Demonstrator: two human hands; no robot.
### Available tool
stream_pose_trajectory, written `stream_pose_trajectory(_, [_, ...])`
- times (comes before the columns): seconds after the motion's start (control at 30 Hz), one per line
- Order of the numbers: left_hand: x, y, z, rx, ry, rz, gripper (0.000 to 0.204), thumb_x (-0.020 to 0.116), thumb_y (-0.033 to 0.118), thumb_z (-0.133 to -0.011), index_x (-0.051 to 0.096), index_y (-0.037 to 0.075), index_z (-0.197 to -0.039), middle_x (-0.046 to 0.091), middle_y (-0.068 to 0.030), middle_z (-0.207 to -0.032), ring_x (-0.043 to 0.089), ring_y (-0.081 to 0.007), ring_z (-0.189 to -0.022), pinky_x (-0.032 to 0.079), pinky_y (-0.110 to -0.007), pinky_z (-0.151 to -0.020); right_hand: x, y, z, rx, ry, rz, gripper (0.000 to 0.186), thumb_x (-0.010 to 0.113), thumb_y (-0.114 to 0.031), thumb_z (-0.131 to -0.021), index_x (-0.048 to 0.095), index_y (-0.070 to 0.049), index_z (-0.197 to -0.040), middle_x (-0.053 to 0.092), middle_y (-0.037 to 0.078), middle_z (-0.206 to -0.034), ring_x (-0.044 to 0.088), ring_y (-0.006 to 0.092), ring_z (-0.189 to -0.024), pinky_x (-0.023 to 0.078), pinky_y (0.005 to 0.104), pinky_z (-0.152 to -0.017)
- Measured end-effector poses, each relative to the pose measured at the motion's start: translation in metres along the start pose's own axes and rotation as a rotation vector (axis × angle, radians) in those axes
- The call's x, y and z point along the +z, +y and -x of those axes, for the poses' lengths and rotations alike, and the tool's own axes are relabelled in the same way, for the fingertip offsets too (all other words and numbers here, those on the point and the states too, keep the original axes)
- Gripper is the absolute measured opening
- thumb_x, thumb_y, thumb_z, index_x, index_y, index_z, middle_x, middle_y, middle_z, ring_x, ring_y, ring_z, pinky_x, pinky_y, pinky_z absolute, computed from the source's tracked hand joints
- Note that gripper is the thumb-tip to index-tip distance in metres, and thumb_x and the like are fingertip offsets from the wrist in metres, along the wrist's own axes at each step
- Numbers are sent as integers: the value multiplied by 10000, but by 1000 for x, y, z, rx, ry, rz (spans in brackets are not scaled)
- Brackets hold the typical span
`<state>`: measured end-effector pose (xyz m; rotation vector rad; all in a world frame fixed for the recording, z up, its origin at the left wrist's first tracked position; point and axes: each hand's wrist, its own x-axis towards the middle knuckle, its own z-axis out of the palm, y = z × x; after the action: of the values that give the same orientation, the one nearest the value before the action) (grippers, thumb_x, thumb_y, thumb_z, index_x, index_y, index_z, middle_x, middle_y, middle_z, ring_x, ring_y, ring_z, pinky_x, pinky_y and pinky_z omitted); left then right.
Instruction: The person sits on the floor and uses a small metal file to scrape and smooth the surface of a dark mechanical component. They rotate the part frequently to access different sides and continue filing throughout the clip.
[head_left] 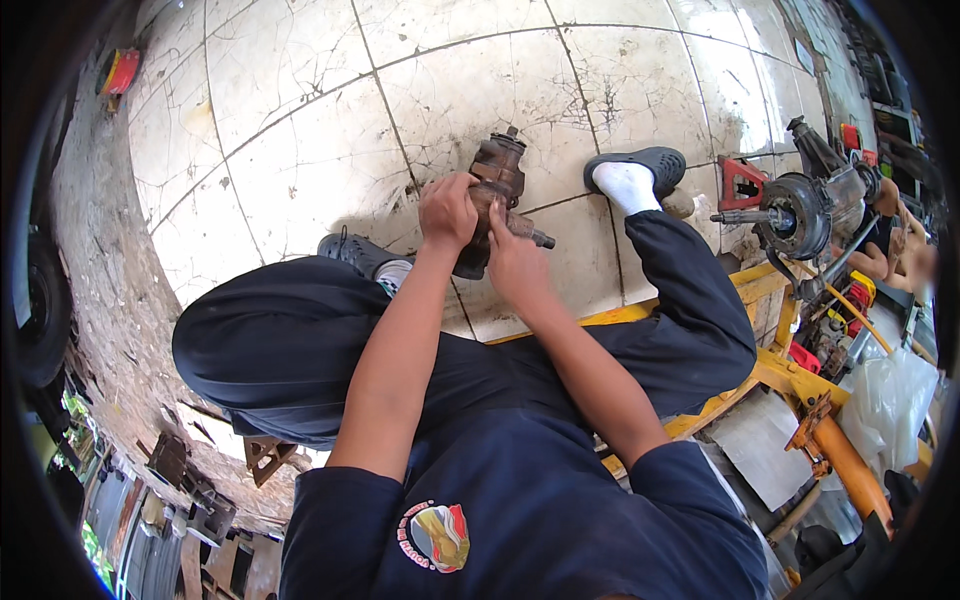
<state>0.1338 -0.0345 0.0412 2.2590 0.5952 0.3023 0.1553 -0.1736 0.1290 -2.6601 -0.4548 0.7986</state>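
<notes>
A rusty brown steering gearbox (499, 166), a cast metal housing with short shafts sticking out, stands on the tiled floor between my feet. One stub shaft points up and away at its far end. Another, darker at its tip, juts out to the right. My left hand (447, 212) is closed over the left side of the housing, fingers curled on it. My right hand (516, 257) grips the near right side beside the shaft, with the index finger stretched along the metal. Both palms hide part of the housing's middle.
My dark clogs (650, 163) flank the gearbox. A yellow metal frame (770, 370) runs beneath and right of me. To the right are a red stand (741, 184) and a hub assembly with an axle (800, 215). Another person (880, 255) is at the far right edge.
</notes>
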Motion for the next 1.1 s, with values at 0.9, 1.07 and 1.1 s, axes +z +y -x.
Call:
stream_pose_trajectory(0.9, [3, -2, 3, 65, 80, -7, 150, 549, 88, -924, 680, 106, -994, 723, -96, -991, 635, -345, -973, 515, -455, -881, 2, 27, -14, 12, -38, -134, 432, 527, -262, -1054, 609, -149, -1462, 719, 273, -1085, 671, 501, -1011, 517, 575, -903])
stream_pose_trajectory(1.07, [5, -2, 3, 41, 78, 1, 158, 550, 77, -922, 687, 105, -998, 720, -102, -992, 631, -348, -971, 514, -455, -874, -4, 19, -33, 95, -146, 18, 454, 513, -278, -1058, 579, -148, -1488, 733, 254, -1118, 690, 501, -998, 534, 570, -903])
stream_pose_trajectory(1.1, [4, 1, 4, 48, 79, 4, 168, 540, 68, -929, 691, 96, -998, 719, -116, -985, 632, -360, -961, 513, -456, -866, 0, 24, -30, 47, -102, -18, 456, 517, -278, -1059, 575, -141, -1490, 735, 252, -1116, 692, 503, -988, 534, 569, -897])
